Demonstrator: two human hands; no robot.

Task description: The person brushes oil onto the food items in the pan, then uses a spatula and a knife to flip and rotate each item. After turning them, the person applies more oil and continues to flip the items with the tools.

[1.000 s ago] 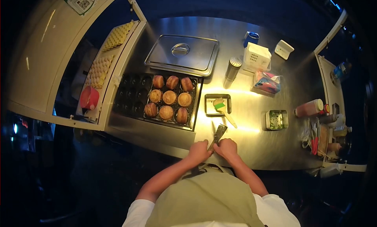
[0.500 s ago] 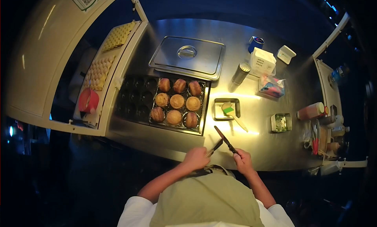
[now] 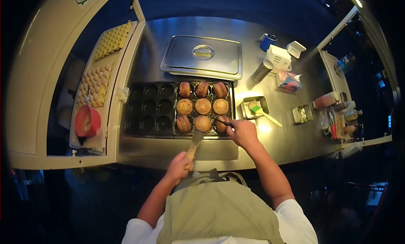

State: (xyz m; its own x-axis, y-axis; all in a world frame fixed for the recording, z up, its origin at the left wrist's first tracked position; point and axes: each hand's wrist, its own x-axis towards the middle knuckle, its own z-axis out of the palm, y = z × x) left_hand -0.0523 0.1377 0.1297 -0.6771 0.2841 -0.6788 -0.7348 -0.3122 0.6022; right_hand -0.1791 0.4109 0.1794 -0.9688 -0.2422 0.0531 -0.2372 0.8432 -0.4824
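My left hand (image 3: 179,166) is closed on the wooden handle of a scraper (image 3: 196,139), whose metal blade meets the lower edge of the front middle round cake (image 3: 203,123). My right hand (image 3: 243,133) grips a dark-handled knife (image 3: 228,124) beside the front right cake (image 3: 221,124); the blade's tip is hard to make out there. Several browned cakes sit in rows in the right half of a black mould pan (image 3: 175,111). Some stand on edge and others lie flat. The pan's left half has bare round hollows.
Behind the pan lies a lidded steel tray (image 3: 219,54). To the right are a brush (image 3: 265,115) in a steel tin (image 3: 244,110), a shaker (image 3: 262,71), a tissue box (image 3: 289,81) and a tin of chopped greens (image 3: 302,114). Eggs (image 3: 93,84) and a red pot (image 3: 87,121) stand left.
Both hands have moved forward from the counter's front edge. The scraper and knife, crossed near each other before, are now apart at the front row of cakes. The camera view has shifted.
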